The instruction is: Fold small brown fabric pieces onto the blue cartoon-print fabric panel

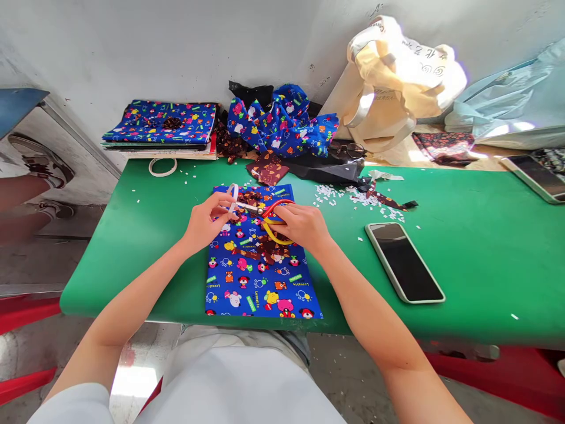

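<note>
My left hand (207, 219) pinches a thin white ring (234, 193) that looks like a narrow roll of tape. In my right hand (305, 227) are scissors (277, 219) with red and yellow handles. Their blades point left and meet the strip at the ring; how far apart they are I cannot tell. Beneath both hands lies a blue cloth (256, 288) printed with cartoon animals. On it rest brown patterned fabric pieces (270, 250), partly covered by the scissors and my right hand.
A phone (405, 262) lies to the right, near scattered white paper bits (368, 199). Another white ring (162, 167) sits at the back left beside a stack of books topped with blue cloth (163, 121). Crumpled blue cloth (282, 126), eyeglasses (348, 149) and a canvas bag (392, 76) stand along the wall.
</note>
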`<state>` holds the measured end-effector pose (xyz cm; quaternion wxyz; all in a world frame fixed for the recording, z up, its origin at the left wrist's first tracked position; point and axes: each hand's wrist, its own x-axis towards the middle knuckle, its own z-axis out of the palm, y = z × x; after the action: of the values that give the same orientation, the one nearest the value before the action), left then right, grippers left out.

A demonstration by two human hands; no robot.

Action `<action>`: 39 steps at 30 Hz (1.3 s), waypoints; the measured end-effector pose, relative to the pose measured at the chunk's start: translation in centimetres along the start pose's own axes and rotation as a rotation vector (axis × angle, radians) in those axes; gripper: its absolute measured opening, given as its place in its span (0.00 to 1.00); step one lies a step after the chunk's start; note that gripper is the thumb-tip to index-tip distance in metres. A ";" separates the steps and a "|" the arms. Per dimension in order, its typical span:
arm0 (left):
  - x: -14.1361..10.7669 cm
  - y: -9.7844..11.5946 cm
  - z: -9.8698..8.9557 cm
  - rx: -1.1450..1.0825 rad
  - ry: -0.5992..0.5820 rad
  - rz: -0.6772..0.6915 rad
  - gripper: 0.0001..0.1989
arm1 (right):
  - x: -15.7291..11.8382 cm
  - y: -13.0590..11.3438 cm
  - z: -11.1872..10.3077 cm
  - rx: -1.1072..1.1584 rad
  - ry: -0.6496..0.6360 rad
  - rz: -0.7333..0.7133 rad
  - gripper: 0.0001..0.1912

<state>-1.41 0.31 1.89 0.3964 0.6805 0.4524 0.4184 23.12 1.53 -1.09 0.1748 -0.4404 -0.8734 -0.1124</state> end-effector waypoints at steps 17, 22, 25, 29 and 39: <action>0.5 0.1 -1.5 0.419 0.140 0.093 0.11 | 0.1 0.4 0.2 0.008 0.034 0.282 0.18; 0.8 -1.2 -2.3 0.736 0.106 0.035 0.13 | 0.2 1.0 -0.1 -0.052 0.003 0.507 0.15; 0.7 -1.4 -2.2 0.869 0.052 0.043 0.11 | 0.3 1.4 -0.1 -0.058 -0.055 0.589 0.12; 0.4 -0.4 -1.4 0.856 0.027 0.170 0.09 | 0.2 1.8 -0.1 -0.024 -0.109 0.611 0.11; -0.4 0.4 0.0 0.461 -0.619 0.300 0.07 | 0.0 1.5 -0.5 0.063 -0.161 0.561 0.11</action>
<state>-1.41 -0.17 2.17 0.2858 0.9036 0.2894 0.1347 24.46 2.23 -0.55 0.1429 -0.6666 -0.7316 0.0026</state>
